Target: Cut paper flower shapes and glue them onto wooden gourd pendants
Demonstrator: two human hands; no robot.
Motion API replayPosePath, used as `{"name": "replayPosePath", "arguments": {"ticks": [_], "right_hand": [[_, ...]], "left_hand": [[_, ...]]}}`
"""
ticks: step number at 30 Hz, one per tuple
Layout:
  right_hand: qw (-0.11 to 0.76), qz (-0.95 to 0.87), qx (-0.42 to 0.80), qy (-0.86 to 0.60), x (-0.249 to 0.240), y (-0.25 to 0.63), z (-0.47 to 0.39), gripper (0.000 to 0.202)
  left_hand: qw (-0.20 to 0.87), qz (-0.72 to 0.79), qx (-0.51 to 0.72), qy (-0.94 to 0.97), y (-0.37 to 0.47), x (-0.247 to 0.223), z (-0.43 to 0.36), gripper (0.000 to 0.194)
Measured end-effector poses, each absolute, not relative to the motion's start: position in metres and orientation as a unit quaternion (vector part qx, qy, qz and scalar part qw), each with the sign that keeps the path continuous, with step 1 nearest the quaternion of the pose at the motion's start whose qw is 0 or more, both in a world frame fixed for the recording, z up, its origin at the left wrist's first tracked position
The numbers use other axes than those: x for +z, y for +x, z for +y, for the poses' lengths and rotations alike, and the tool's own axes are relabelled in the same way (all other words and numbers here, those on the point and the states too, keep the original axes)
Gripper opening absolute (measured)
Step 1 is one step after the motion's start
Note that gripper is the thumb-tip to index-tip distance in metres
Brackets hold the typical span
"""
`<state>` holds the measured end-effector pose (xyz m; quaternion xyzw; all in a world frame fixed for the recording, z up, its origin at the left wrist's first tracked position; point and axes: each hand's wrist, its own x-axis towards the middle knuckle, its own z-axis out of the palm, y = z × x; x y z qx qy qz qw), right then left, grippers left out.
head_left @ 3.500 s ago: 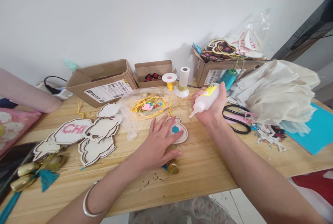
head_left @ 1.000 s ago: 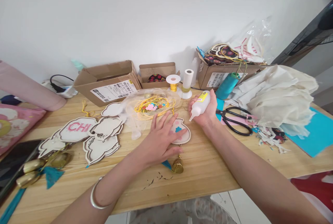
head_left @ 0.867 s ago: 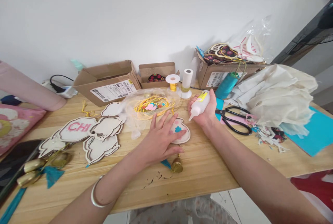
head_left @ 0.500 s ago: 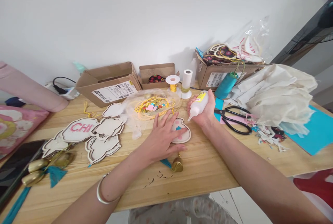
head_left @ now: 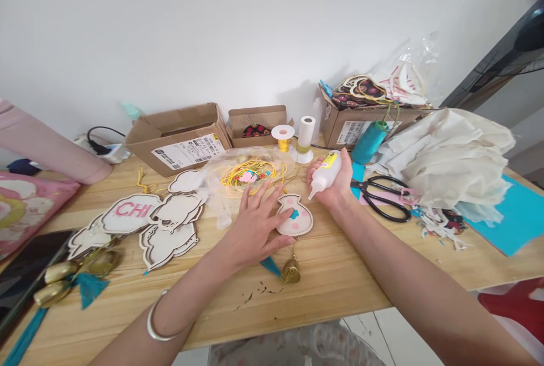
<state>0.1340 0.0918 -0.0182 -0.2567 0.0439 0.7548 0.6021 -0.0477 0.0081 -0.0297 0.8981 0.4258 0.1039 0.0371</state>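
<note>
My left hand is spread with its fingers apart, one fingertip at the teal flower on a small vase-shaped ornament with pink spots. Wrapped in my right hand is a white squeeze bottle with a yellow label, its nozzle pointing down and left, just above and right of the ornament. A brass bell hangs from the ornament's lower edge and lies on the table, with a teal tassel beside it. Yellow cord is coiled beyond my left hand.
Wooden cutouts and brass bells lie left. Cardboard boxes, a spool and a teal thread cone stand along the back. Black scissors, crumpled cloth and blue sheets are right.
My left hand has shifted left and slightly down, uncovering more of the ornament and its flower. My right hand still grips the bottle, almost unmoved.
</note>
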Motion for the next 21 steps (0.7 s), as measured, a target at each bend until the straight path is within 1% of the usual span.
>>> {"name": "replayPosePath", "arguments": {"ticks": [3, 7, 13, 21], "right_hand": [[0.606, 0.043, 0.752, -0.258, -0.018, 0.134, 0.092, 0.043], [0.604, 0.046, 0.753, -0.258, -0.018, 0.134, 0.091, 0.042], [0.604, 0.032, 0.758, -0.245, -0.020, 0.133, 0.092, 0.043], [0.603, 0.038, 0.754, -0.256, -0.020, 0.134, 0.092, 0.043]], "left_hand": [[0.022, 0.415, 0.103, 0.904, -0.051, -0.034, 0.009, 0.047], [0.018, 0.392, 0.117, 0.912, -0.054, -0.036, 0.015, 0.048], [0.021, 0.353, 0.101, 0.930, -0.059, -0.043, 0.028, 0.034], [0.027, 0.357, 0.095, 0.929, -0.059, -0.048, 0.032, 0.038]]}}
